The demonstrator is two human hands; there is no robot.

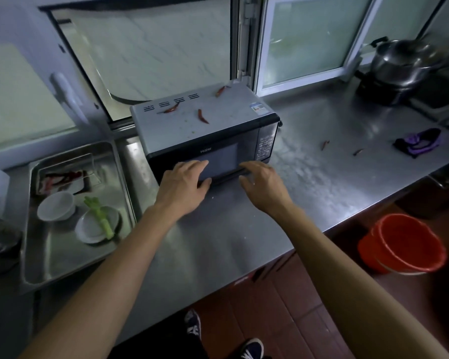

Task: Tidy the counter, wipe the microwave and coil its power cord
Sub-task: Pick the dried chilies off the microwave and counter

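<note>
The left hand (pixel 183 183) lies with fingers straight against the lower front of the microwave (pixel 205 130), gripping nothing; the right hand (pixel 263 183) hovers just beside the door's bottom edge, fingers relaxed and empty. To shift the smooth grey box well, I judge both palms should press evenly so it slides square on the slick steel counter (pixel 322 177); dried red chillies (pixel 202 116) lie loose on its flat top, the purple cloth (pixel 417 142) well apart to the right; the cord is not visible.
</note>
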